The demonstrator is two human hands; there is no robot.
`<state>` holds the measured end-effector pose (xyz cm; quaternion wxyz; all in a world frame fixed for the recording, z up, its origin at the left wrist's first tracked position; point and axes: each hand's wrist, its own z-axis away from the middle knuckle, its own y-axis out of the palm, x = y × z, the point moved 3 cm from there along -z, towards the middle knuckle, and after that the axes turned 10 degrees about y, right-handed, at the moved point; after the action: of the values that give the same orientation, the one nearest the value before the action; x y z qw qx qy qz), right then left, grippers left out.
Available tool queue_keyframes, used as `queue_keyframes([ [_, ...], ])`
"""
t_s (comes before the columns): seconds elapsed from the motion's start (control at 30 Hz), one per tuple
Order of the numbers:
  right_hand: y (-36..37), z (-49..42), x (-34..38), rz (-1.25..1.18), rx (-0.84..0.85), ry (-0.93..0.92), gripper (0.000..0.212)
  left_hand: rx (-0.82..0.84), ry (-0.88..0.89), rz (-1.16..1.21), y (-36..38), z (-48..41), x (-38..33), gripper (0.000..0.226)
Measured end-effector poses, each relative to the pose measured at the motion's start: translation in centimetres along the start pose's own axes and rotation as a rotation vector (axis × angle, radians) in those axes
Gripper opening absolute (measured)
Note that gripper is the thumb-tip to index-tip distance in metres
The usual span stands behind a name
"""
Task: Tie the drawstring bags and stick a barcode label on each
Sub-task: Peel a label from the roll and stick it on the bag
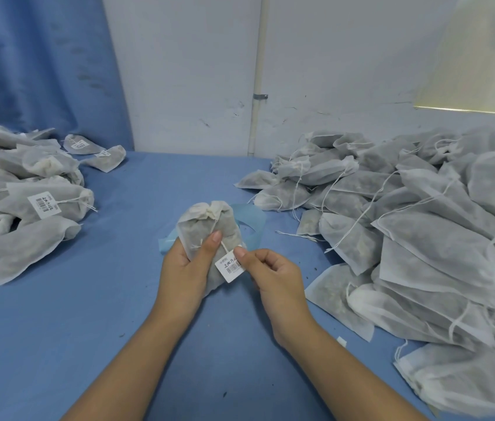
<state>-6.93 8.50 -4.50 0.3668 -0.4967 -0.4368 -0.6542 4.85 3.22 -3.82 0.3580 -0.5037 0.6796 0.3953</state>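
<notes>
Left hand (pixel 184 265): curled round the bag (pixel 206 226) from its left side, thumb laid flat on the front, fingers hidden behind.
Right hand (pixel 273 275): thumb and forefinger pinch the label (pixel 231 266) at its upper right corner; the other fingers are loosely curled and hold nothing.
Bag: held just above the surface (pixel 118 314), mid-frame, neck up and already gathered shut.
String (pixel 227 247): one thin white end runs down the front of the bag to the label.
Label: white with a barcode, lying against the lower front of the bag; can't tell if it is pressed down yet.
Step, my guess: sticking the label; the tie looks done.
Handling: thin non-woven cloth, soft, filled with loose dry matter, probably light. It should yield under the fingers and sag if held by one corner.
Where to hold: round the belly, as the left hand does, so the front stays taut for the label. The neck would serve only for carrying.
Risk: the label could crease or catch on the string; the string is fine and tangles easily.
Left pile (pixel 27 192): bags with labels on, likely finished.
Right pile (pixel 407 223): many bags with loose strings and no labels showing.
Strip (pixel 252 220): pale blue, on the surface behind the bag; purpose unclear.
</notes>
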Motion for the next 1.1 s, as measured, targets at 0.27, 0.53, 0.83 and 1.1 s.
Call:
queue_keyframes([
  [0.27, 0.2, -0.3, -0.5, 0.017, -0.029, -0.015, 0.013, -0.036, 0.004, 0.047, 0.9, 0.4, -0.3, 0.031],
  [0.53, -0.3, -0.8, -0.9, 0.147, -0.144, 0.000, 0.024, -0.007, -0.090, 0.084, 0.9, 0.4, 0.2, 0.020],
  [0.83, -1.7, -1.1, 0.2, 0.114, -0.215, 0.064, 0.052, 0.183, -0.199, 0.198, 1.1, 0.6, 1.0, 0.052],
  [1.1, -1.3, -0.9, 0.5, 0.033, -0.061, -0.024, 0.031, 0.253, -0.372, 0.501, 1.1, 0.4, 0.8, 0.055],
])
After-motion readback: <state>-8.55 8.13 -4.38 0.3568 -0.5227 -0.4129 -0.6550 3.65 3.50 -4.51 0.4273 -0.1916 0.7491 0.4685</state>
